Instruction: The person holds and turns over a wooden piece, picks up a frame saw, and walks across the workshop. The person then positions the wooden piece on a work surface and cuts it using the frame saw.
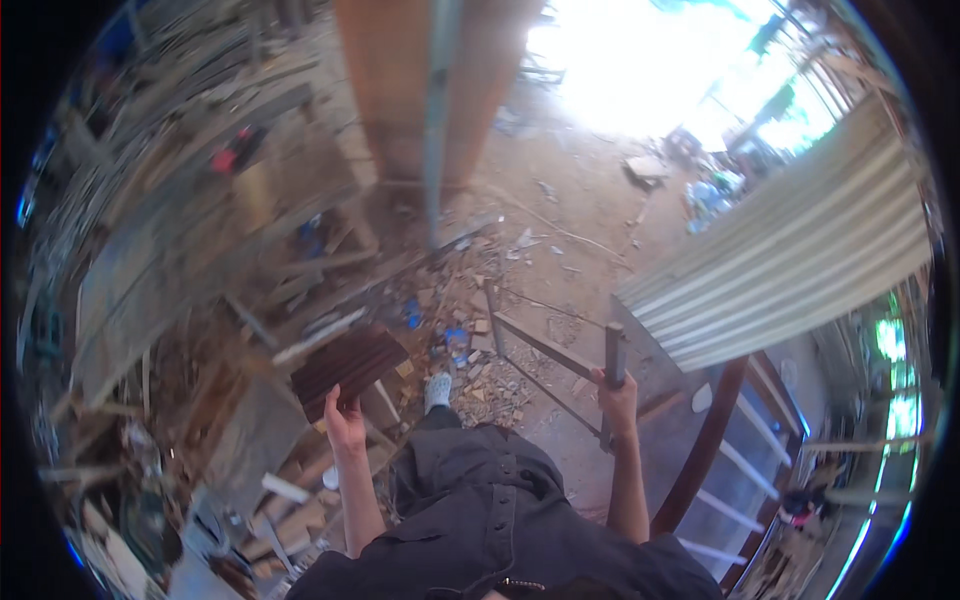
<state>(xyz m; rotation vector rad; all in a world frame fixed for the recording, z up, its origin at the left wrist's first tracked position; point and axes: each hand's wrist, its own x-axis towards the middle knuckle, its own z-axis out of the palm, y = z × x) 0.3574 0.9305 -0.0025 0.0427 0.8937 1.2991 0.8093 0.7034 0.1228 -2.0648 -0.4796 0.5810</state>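
Note:
My left hand (346, 422) is closed on the near edge of a dark brown wooden board (352, 366), held out to the left of my body. In my right hand (617, 395) is a wooden frame saw (545, 345), gripped at its right-hand upright. The saw's middle bar reaches left to the other upright, with a thin cord on the far side and a narrow blade on the near side. Board and saw are apart. My foot in a light shoe (438, 390) stands between them, beside scattered wood offcuts (490, 390).
A workbench (170, 255) with a red and black tool (238, 150) stands to the left. Wood scraps (300, 525) are heaped at lower left. A tall brown panel (400, 90) rises ahead. On the right are a corrugated sheet (780, 250) and a curved dark wooden piece (715, 440).

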